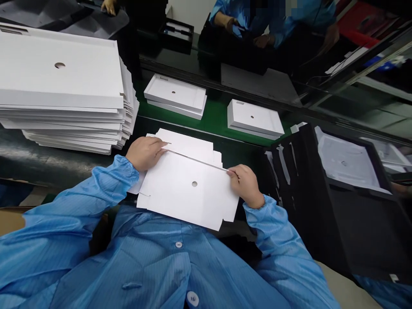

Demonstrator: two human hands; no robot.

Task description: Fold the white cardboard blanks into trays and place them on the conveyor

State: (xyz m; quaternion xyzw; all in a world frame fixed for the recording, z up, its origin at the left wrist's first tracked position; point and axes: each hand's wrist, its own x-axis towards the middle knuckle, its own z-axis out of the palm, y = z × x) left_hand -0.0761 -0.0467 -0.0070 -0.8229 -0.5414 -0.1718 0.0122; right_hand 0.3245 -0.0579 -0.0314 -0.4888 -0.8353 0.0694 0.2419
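Observation:
In front of my body lies a white cardboard box blank (180, 180) with a small round hole in its main panel. My left hand (146, 153) is closed on its far left edge, fingers pinched at the fold. At the far right corner, the fingers of my right hand (243, 182) pinch the same fold line. The far flap (189, 143) reaches beyond the fold, and notched tabs show at the sides. Part of the left side tab is hidden behind my left hand and sleeve.
A tall stack of white cardboard blanks (61, 90) stands at the left. Folded white trays (175, 94) and another white tray pile (255, 118) sit on the green strip ahead. Black foam pieces (299, 171) stand at the right. Co-workers in blue sleeves (222, 8) are across the bench.

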